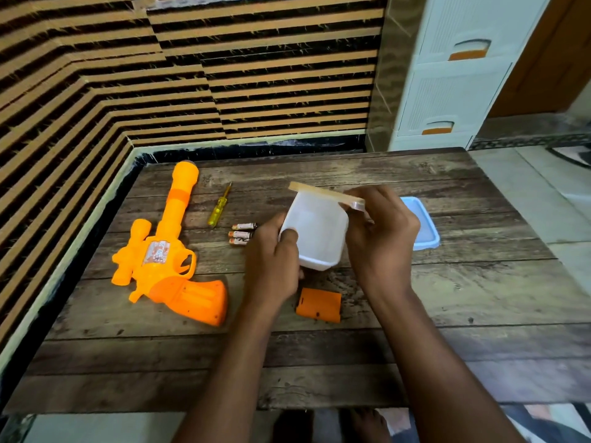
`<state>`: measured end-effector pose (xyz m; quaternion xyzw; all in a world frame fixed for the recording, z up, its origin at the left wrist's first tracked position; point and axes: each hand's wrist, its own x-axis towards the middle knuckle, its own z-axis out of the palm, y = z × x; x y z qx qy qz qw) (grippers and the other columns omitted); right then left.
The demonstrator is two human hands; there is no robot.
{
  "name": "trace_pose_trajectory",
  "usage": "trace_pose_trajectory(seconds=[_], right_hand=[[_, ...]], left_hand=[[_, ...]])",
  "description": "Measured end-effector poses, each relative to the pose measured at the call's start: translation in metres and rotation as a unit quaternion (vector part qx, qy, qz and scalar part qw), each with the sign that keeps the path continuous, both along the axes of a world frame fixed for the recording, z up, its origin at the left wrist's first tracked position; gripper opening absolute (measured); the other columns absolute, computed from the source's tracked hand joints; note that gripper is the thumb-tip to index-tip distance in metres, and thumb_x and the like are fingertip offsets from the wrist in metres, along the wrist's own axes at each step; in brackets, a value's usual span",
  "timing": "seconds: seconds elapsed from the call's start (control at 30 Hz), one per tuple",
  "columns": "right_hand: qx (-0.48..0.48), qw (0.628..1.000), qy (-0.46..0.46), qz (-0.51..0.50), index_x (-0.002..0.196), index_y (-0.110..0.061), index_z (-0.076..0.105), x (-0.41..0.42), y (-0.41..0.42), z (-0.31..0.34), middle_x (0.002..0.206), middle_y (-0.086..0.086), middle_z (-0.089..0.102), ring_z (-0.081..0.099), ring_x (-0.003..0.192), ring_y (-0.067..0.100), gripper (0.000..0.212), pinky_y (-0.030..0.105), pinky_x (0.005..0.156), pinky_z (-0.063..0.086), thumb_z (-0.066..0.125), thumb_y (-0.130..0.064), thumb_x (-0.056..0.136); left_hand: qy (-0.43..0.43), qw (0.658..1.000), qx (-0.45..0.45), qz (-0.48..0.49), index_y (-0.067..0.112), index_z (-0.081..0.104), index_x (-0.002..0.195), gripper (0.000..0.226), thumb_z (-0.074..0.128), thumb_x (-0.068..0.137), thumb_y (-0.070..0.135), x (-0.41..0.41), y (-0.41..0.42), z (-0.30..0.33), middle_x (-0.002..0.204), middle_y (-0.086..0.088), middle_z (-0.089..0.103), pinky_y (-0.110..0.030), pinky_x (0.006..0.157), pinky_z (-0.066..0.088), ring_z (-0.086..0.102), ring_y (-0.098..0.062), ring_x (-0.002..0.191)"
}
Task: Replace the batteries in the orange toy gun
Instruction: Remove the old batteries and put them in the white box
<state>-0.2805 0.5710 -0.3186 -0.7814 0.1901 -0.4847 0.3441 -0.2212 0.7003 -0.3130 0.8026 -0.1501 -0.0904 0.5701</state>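
The orange toy gun (pixel 169 260) lies flat at the tabletop's (pixel 463 282) nine o'clock side, barrel pointing to twelve, its grip compartment open. Three batteries (pixel 241 234) lie side by side just at its three o'clock, with a yellow screwdriver (pixel 218 206) beyond them. The orange battery cover (pixel 319 305) rests near the middle. Above it, the left hand (pixel 273 266) grips a tilted white container (pixel 315 233), while the right hand (pixel 382 238) holds its far rim. A blue lid (pixel 423 223) lies at three o'clock.
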Motion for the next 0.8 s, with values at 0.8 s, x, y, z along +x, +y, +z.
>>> trace_pose_trajectory(seconds=[0.8], right_hand=[[0.076,0.997,0.007,-0.028,0.088,-0.008,0.067,-0.003,-0.004,0.000,0.077,-0.005,0.056,0.044,0.070,0.006,0.011,0.011,0.060,0.033,0.066,-0.003,0.097]], left_hand=[[-0.017,0.970,0.225,0.087,0.006,0.060,0.113,0.032,0.047,0.104,0.034,-0.022,-0.032,-0.004,0.119,-0.015,0.057,-0.035,0.075,0.039,0.055,-0.033,0.110]])
